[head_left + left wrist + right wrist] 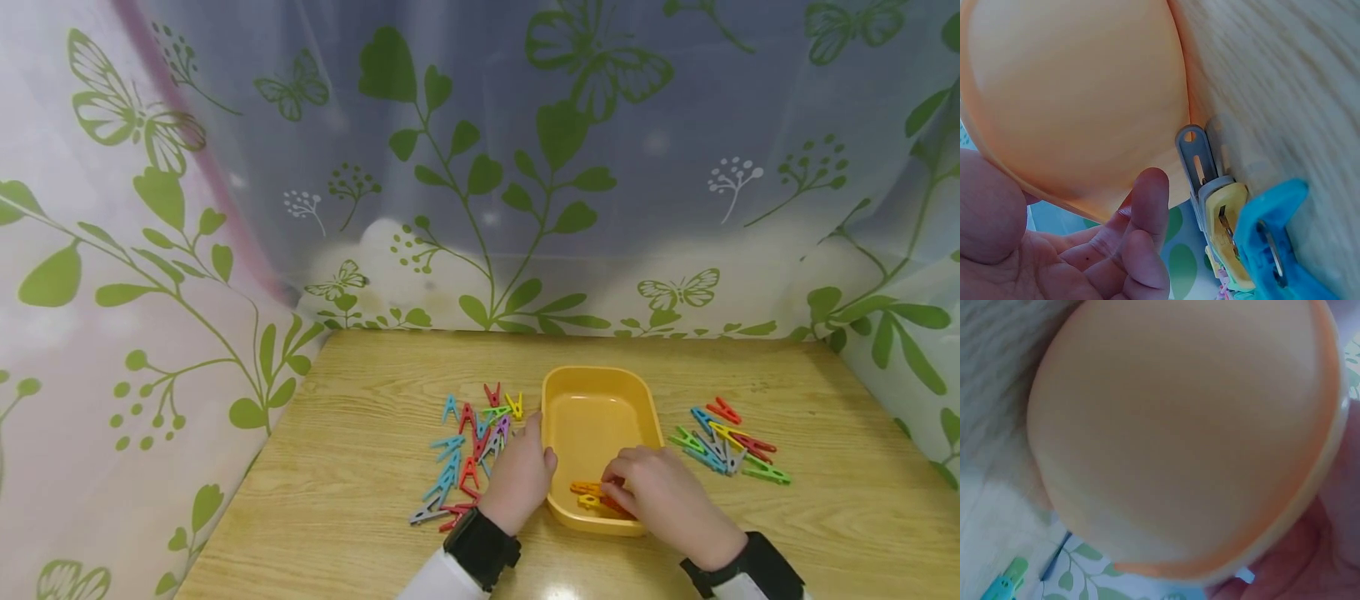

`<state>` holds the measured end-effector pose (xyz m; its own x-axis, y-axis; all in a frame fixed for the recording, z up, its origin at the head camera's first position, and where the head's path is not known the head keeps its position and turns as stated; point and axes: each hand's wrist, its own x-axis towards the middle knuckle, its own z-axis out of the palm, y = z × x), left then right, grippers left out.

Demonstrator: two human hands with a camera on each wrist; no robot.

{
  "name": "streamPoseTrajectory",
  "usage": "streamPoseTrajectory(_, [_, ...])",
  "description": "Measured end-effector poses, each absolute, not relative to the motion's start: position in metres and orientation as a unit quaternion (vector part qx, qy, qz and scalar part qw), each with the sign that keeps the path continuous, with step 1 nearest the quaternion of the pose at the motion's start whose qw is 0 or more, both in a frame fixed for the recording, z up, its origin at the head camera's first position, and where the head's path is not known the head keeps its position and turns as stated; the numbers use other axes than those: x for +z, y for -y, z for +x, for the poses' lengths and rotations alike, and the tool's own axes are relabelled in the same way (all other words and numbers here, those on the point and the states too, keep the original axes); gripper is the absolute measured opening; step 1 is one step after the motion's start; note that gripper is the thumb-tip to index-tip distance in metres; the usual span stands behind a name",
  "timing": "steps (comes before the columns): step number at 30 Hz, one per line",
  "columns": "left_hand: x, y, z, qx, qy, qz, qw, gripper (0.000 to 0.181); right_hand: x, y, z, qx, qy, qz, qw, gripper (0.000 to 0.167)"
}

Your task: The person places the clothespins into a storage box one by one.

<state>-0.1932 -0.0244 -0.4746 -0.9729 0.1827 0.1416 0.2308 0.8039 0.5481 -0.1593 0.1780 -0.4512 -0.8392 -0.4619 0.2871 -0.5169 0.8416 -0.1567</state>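
A yellow plastic basin (600, 425) stands on the table, with a few orange and yellow clothespins (590, 502) at its near end. My left hand (519, 475) grips the basin's left rim, thumb over the edge and fingers against the outer wall (1085, 112). Over the near right rim reaches my right hand (660, 496); its thumb and fingertips pinch an orange clothespin (583, 487) low inside the basin. In the right wrist view the basin's wall (1179, 437) hides those fingertips.
Left of the basin lies a loose spread of blue, red, grey and other clothespins (450, 471). A smaller group of mixed clothespins (723, 446) lies to the right. A leaf-patterned curtain (480, 208) rises behind the wooden table (330, 500).
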Motion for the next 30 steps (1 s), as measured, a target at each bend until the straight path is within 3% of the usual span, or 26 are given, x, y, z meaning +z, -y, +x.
streamPoseTrajectory(8, [-0.473, 0.024, -0.192, -0.291, 0.95, -0.109, 0.042, 0.053, -0.442, -0.206, -0.173, 0.147, 0.943, 0.204, 0.216, 0.009])
streamPoseTrajectory(14, [-0.472, 0.023, -0.192, -0.295, 0.948, -0.112, 0.043, 0.054, -0.439, -0.247, -0.187, 0.142, 0.958, 0.125, 0.215, 0.01])
streamPoseTrajectory(17, [-0.472, 0.023, -0.192, -0.295, 0.948, -0.115, 0.045, 0.054, -0.443, -0.271, -0.192, 0.125, 0.97, 0.094, 0.186, 0.011])
streamPoseTrajectory(27, [-0.473, 0.024, -0.193, -0.296, 0.949, -0.107, 0.035, 0.055, -0.453, -0.325, -0.202, 0.106, 0.994, 0.004, -0.038, 0.015])
streamPoseTrajectory(30, [-0.474, 0.024, -0.193, -0.295, 0.949, -0.107, 0.035, 0.055, -0.456, -0.333, -0.204, 0.108, 0.991, -0.009, -0.079, 0.016])
